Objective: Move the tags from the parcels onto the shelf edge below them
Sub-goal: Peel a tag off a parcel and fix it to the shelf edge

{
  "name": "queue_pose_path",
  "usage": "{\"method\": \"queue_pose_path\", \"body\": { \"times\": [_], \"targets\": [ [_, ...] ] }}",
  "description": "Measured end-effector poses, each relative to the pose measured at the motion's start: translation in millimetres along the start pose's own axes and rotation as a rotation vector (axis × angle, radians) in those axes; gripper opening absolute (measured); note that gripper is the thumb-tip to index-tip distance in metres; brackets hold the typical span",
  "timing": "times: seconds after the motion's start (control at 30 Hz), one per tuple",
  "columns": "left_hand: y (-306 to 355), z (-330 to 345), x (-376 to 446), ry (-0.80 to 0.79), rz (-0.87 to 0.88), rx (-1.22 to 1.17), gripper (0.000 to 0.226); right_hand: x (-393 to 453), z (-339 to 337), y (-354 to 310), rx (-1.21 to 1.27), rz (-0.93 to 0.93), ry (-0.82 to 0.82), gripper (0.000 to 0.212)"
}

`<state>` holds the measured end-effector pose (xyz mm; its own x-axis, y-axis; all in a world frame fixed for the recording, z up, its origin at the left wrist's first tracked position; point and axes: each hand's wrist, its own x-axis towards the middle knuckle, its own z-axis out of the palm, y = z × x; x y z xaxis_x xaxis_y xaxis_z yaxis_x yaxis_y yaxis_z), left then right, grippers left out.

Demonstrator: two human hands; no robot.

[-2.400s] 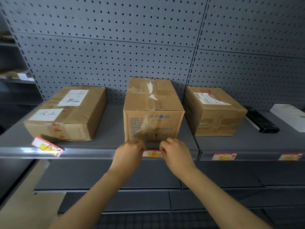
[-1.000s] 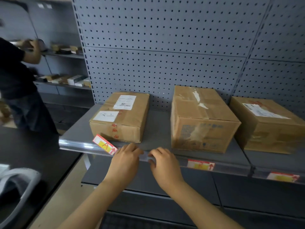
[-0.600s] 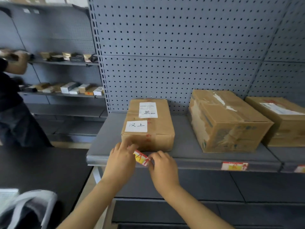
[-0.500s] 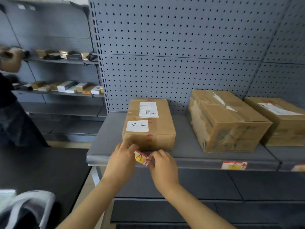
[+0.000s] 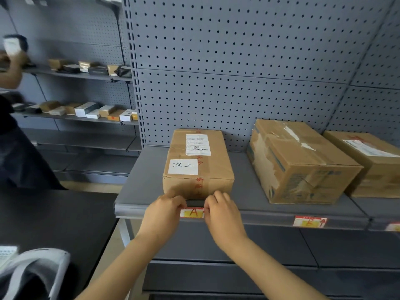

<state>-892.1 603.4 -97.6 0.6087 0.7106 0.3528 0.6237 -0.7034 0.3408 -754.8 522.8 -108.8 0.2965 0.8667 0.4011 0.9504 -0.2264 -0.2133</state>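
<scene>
on shelf edge (image 5: 259, 215), both hands' fingers (image 5: 179, 202) pinch tag (image 5: 192, 212).

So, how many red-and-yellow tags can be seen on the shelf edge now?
3. The A tag sits between both hands under the left parcel, one below the middle parcel, one cut off at the right border.
</scene>
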Motion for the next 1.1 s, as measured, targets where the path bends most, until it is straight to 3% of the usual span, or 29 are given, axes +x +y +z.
{"method": "queue_pose_path", "body": {
  "times": [0.17, 0.27, 0.87, 1.1],
  "targets": [
    [3, 4, 1, -0.036, -0.011, 0.008, 0.018, 1, -1, 3, -0.118, 0.012, -0.052, 0.032],
    [6, 5, 1, -0.055, 0.016, 0.013, 0.02, -2, -1, 5, -0.134, 0.008, -0.063, 0.037],
    [7, 14, -9, -0.035, 0.083, 0.03, 0.042, -12, -5, 5, -0.12, 0.028, -0.109, 0.026],
    [14, 5, -11, -0.064, 0.107, 0.069, 0.036, -20, -25, -4, -0.021, 0.073, -0.059, 0.02]
  ]
}}
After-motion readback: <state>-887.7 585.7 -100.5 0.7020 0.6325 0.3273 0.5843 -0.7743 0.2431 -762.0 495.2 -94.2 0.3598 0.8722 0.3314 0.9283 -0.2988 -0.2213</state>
